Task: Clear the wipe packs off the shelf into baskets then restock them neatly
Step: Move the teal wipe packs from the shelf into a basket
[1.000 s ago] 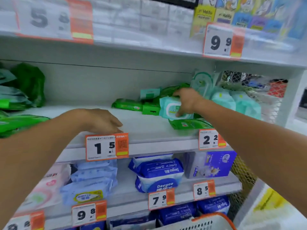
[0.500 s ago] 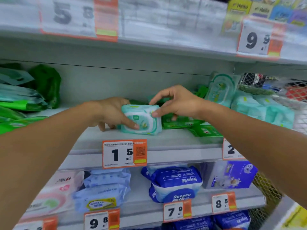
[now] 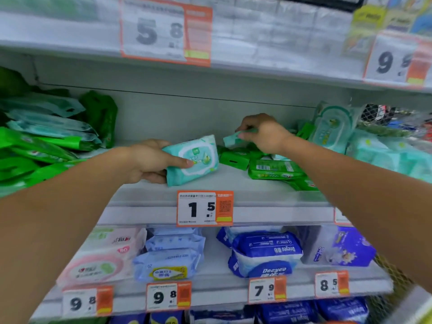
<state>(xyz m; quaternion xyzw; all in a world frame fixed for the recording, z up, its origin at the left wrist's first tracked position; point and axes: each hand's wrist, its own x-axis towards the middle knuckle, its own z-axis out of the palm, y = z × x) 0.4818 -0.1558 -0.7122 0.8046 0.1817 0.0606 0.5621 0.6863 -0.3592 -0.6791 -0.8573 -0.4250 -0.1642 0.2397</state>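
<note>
Left hand point(image 3: 149, 163) grips a teal wipe pack point(image 3: 192, 159), tilted above the shelf point(image 3: 210, 183), probably freeing the other hand to gather more. Right hand point(image 3: 264, 134) pinches a second teal pack point(image 3: 231, 139) over the green packs point(image 3: 275, 169).

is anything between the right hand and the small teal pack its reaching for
Nothing visible: the right hand already pinches the small teal pack, lifted above the green packs. The left hand holds another teal wipe pack.

white shelf point(image 3: 210, 181), green wipe packs point(image 3: 275, 169)
</note>
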